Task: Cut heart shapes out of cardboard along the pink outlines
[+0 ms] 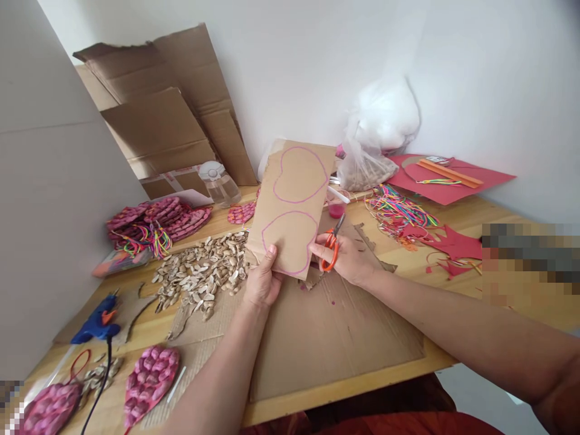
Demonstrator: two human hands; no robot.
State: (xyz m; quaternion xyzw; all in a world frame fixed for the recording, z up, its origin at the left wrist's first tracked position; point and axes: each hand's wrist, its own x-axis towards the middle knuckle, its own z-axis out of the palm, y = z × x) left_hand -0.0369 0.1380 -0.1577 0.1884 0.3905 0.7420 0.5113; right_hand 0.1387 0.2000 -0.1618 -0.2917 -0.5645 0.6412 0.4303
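Observation:
A rectangular cardboard piece [294,208] with two purple heart outlines, one above the other, is tilted up over the table. My left hand [265,278] grips its lower left corner, thumb on the front face. My right hand [347,257] is at its lower right edge, with the fingers closed through the orange handles of the scissors [332,248] and the thumb and a finger near the cardboard. The scissors' blades point up and away from me. Below both hands lies a large flat cardboard sheet [335,344].
Peanut shells [203,269] are heaped at left, near a blue glue gun [97,320] and pink shell-covered pieces [151,380]. Behind are a bottle [220,184], a pink cup [336,208] and plastic bags [385,118]. Colourful cords [403,208] and red paper [453,178] lie at right.

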